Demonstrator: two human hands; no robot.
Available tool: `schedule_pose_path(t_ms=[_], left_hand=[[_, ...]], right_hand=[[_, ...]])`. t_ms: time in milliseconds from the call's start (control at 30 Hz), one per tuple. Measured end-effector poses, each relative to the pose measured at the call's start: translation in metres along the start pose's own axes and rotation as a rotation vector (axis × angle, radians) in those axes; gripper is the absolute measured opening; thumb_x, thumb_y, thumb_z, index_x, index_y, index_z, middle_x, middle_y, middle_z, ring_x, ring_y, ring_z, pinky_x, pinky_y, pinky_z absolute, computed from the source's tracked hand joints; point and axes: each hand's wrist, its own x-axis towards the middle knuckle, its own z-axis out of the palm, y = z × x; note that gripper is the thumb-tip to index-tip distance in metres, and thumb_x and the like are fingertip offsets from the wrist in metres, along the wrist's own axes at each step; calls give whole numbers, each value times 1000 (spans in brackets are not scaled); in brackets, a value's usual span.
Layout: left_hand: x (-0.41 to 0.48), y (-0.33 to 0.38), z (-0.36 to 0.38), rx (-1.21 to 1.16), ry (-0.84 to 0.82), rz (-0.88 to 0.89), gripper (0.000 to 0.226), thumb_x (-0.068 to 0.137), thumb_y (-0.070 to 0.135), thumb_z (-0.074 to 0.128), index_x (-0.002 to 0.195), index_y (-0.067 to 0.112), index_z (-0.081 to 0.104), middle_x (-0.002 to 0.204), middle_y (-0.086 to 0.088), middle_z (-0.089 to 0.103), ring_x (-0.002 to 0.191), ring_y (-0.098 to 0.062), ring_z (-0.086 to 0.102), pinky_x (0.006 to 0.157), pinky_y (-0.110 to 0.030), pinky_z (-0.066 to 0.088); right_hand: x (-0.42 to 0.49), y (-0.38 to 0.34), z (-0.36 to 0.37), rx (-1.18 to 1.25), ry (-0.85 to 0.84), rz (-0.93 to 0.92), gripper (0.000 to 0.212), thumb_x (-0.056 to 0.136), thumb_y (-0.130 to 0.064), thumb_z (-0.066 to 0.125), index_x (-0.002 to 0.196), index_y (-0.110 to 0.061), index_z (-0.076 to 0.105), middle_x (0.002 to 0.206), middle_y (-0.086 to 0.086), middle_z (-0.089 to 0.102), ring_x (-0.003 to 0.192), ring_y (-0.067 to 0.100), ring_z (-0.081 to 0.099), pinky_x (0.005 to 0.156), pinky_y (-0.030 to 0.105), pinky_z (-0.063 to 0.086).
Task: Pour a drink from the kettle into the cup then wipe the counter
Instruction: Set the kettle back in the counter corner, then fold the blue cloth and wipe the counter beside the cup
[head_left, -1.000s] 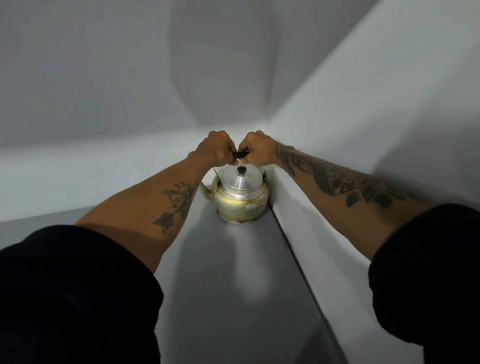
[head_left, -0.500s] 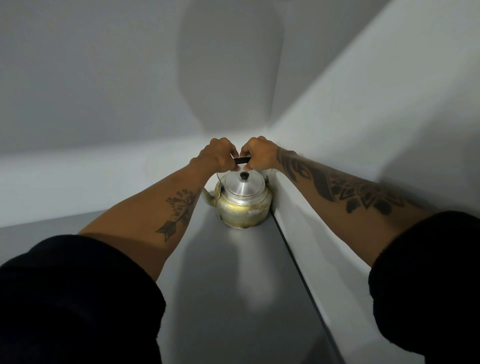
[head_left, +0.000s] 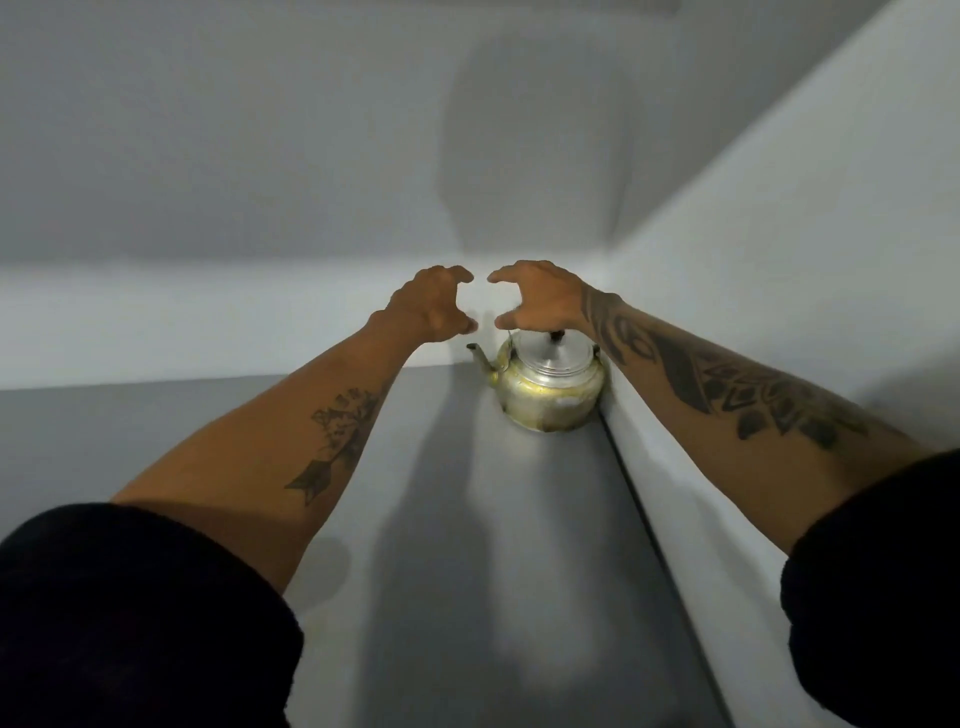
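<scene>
A worn brass-coloured kettle (head_left: 550, 389) with a silver lid and a small black knob stands on the grey counter (head_left: 467, 519), tight against the white wall on the right, spout pointing left. My left hand (head_left: 431, 306) hovers above and left of the kettle, fingers curled and apart, holding nothing. Over the lid my right hand (head_left: 540, 301) hangs the same way, fingers spread and empty, hiding the kettle's handle. No cup or cloth is in view.
The white wall (head_left: 753, 312) runs along the counter's right edge and a second wall (head_left: 208, 312) closes off the far end, forming a corner behind the kettle. Dark sleeves cover both of my forearms near the bottom corners.
Both hands were clenched on the kettle's black handle; they have let go and lifted slightly, fingers spread. The kettle stays on the counter.
</scene>
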Motion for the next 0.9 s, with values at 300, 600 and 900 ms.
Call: schedule_pose_path(t_ms=[300,600,900], left_hand=[[-176,-140,-50,31,108,-212,63,82,35,70,139,24,44,142,-7,49,132,-27,45,105,-45,42],[-389,-304,-45,-31,134,-600,52,90,23,57,139,15,44,137,-18,50,128,-33,47,105,-42,40],[-453,-325,32,-41,29,-758,62,87,39,60,135,5,40,134,-17,46,125,-37,44,99,-48,39]], right_hand=[[-31,-199,72,88,-75,-253,61,84,-38,64,140,-22,46,145,1,49,133,23,44,106,36,38],[-69,-436,167,90,-252,-509,58,80,-42,66,133,-23,54,140,4,54,129,23,49,107,37,41],[-84,-498,286,-92,-455,-388,47,84,-20,58,128,-5,54,138,20,52,125,36,51,104,41,44]])
